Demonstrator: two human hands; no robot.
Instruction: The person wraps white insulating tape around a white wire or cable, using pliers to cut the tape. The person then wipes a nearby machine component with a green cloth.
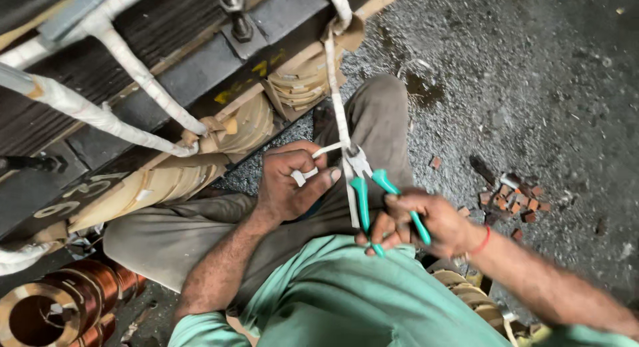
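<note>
Pliers with teal plastic-sleeved handles and bright steel jaws (365, 180) sit in the right hand (419, 222), whose fingers are wrapped round both handles and squeezing them toward each other, so the steel tips appear closed on the flat white cotton tape (337, 104) at the point where it crosses in front of the knees. Beside them the left hand (289, 182) pinches a short free end of the same tape between thumb and forefinger, held just to the left of the plier tips. From there the tape runs taut upward to the big dark steel-framed transformer core (193, 74), where it passes over the tan paper-wrapped windings (233, 130) and the white-taped leads (133, 67). The step in hand looks like gripping or tensioning the tape end near a knot; whether the tips are cutting or only clamping cannot be told. The next move would call for steady tension from both hands. Copper foil coils (60, 300) lie at lower left, and reddish small blocks (519, 200) are scattered on the grey gritty floor (532, 87)
</note>
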